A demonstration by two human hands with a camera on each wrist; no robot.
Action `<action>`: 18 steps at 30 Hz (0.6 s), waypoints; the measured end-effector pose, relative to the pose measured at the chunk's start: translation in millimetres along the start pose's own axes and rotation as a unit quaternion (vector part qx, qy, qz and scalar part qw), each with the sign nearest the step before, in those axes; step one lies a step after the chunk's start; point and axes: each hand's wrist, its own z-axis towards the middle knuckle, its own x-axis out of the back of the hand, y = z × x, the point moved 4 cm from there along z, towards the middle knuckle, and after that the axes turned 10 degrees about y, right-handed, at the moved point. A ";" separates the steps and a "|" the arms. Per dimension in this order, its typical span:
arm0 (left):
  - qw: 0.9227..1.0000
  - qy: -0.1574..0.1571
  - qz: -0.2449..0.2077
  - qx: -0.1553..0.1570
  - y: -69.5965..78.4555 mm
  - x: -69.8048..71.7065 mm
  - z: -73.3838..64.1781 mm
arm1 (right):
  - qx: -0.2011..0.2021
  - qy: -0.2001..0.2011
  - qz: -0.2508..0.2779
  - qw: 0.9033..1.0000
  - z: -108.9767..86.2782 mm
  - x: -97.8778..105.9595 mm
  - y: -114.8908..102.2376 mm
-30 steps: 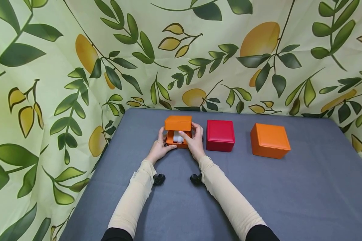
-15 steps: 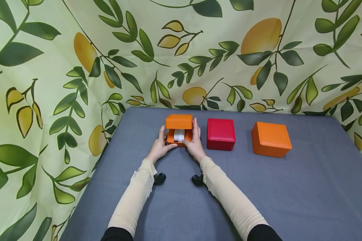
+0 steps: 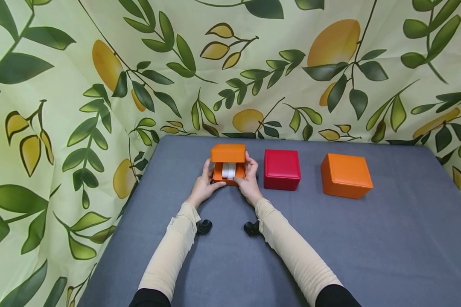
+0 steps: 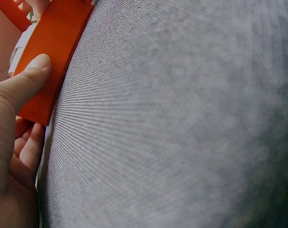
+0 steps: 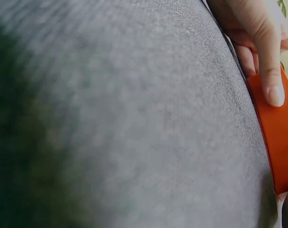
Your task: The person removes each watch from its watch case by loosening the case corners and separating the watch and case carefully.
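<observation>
A small orange box (image 3: 228, 152) stands at the table's back left with its hinged lid partly raised. Inside it sits a white banded item (image 3: 229, 170), like a watch strap round a cushion. My left hand (image 3: 202, 186) grips the box's left side, its thumb flat on the front wall (image 4: 51, 52) in the left wrist view. On the opposite side my right hand (image 3: 249, 179) holds the box, thumb at the front right corner; the right wrist view shows that thumb on the orange wall (image 5: 281, 137). Fingers behind the box are partly hidden.
To the right of my hands stands a closed red box (image 3: 281, 169), and farther right a larger-looking closed orange box (image 3: 347, 175). Grey cloth covers the table (image 3: 230, 264). A leaf-patterned curtain (image 3: 199, 51) hangs behind and at the left.
My right thumb has drawn back from the white item to the box's front corner. The right fingers straightened along the side, then bent again. The left hand has kept its hold.
</observation>
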 end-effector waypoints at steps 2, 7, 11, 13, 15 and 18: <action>1.000 0.001 -0.002 0.002 -0.1 1.2 0.9 | 0.005 0.000 0.001 1.000 1.3 0.4 3.0; 1.000 0.002 0.001 0.009 0.0 4.2 -0.1 | -0.008 -0.010 -0.008 1.000 0.8 -1.6 8.5; 0.999 -0.004 0.030 0.025 -0.9 4.7 -1.2 | -0.037 -0.020 -0.052 0.998 -0.3 -2.1 12.1; 0.998 -0.014 0.045 0.035 -0.8 4.0 0.0 | -0.049 -0.031 -0.094 0.994 0.9 -1.5 11.9; 0.998 -0.026 0.042 0.043 0.8 3.3 2.5 | -0.055 -0.042 -0.143 0.987 3.2 0.0 10.1; 0.998 -0.038 0.025 0.045 5.0 3.4 7.9 | -0.054 -0.056 -0.203 0.976 8.8 3.0 6.2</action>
